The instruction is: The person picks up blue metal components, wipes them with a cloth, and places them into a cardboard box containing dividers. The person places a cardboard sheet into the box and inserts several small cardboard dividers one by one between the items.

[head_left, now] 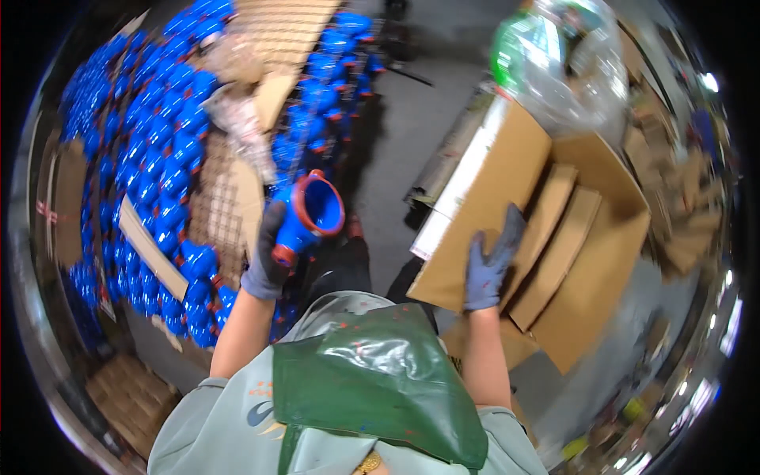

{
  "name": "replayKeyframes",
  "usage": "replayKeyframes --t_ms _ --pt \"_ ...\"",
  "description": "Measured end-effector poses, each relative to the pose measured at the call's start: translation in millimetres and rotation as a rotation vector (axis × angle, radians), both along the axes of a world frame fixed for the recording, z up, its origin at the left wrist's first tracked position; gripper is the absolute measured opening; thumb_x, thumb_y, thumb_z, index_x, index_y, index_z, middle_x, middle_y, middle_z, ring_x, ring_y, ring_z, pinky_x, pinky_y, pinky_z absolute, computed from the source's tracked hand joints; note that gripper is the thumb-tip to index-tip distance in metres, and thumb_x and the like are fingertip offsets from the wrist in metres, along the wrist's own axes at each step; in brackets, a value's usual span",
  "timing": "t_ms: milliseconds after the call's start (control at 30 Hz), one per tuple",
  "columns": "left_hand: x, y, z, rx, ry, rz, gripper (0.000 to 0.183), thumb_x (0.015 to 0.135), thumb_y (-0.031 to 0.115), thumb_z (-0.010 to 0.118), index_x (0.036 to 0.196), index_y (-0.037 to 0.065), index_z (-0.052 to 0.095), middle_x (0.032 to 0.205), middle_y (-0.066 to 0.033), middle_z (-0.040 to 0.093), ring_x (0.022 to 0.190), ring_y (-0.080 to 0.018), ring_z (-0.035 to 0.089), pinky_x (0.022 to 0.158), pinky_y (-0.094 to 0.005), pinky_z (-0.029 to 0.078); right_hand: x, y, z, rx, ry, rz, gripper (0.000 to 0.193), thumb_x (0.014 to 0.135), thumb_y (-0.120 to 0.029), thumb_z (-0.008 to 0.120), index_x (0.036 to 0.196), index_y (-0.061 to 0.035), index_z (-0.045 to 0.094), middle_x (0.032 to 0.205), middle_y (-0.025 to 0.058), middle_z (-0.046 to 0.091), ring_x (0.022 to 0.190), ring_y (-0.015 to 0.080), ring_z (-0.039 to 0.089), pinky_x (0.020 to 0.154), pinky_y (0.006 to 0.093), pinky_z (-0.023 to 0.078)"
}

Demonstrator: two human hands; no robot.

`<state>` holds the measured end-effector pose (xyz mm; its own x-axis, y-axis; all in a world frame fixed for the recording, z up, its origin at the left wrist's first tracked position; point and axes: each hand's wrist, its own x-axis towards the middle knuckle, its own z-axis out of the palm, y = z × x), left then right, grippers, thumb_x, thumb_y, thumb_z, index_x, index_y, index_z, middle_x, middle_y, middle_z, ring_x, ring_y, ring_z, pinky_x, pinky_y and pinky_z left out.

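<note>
My left hand (267,253), in a grey-blue glove, is closed around a blue pipe fitting (297,226) with orange-red rims. The fitting's wide round mouth faces up and to the right. Over the open cardboard box (590,277) is my right hand (492,265), also gloved, with thumb and fingers spread. It lies against the box's near left flap and holds nothing I can see. Upright cardboard dividers (558,257) stand inside the box, just right of that hand. The box's bottom is mostly hidden.
Rows of similar blue fittings (162,158) fill the left side, with cardboard strips (150,245) among them. A clear plastic bag (590,75) stands behind the box. Flattened cardboard pieces (681,190) pile up at the far right. A woven brown stack (131,400) sits lower left.
</note>
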<state>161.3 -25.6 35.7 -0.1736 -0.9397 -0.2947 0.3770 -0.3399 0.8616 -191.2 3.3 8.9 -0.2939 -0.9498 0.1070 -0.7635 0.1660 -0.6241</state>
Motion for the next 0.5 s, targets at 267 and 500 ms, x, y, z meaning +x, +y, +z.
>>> replayKeyframes --t_ms 267,500 --pt "-270.7 -23.2 33.4 -0.181 0.177 -0.800 0.031 0.094 0.022 0.056 0.114 0.001 0.065 0.108 -0.0138 0.068 0.098 -0.0225 0.063 0.083 -0.0358 0.052 -137.3 55.8 78.8 -0.181 -2.142 0.131 0.074 0.092 -0.054 0.061 0.148 -0.0079 0.043 0.132 0.0217 0.057 0.114 0.0376 0.060 0.091 0.0489 0.055" --pt "-522.2 94.1 -86.2 -1.562 -0.984 -2.127 0.028 0.082 0.030 0.057 0.099 0.019 0.076 0.097 -0.0026 0.074 0.097 -0.0260 0.067 0.084 -0.0477 0.051 -237.3 50.1 86.6 -0.521 -1.143 -0.368 0.061 0.099 -0.043 0.050 0.146 -0.0030 0.045 0.135 0.0128 0.057 0.120 0.0289 0.057 0.103 0.0421 0.048"
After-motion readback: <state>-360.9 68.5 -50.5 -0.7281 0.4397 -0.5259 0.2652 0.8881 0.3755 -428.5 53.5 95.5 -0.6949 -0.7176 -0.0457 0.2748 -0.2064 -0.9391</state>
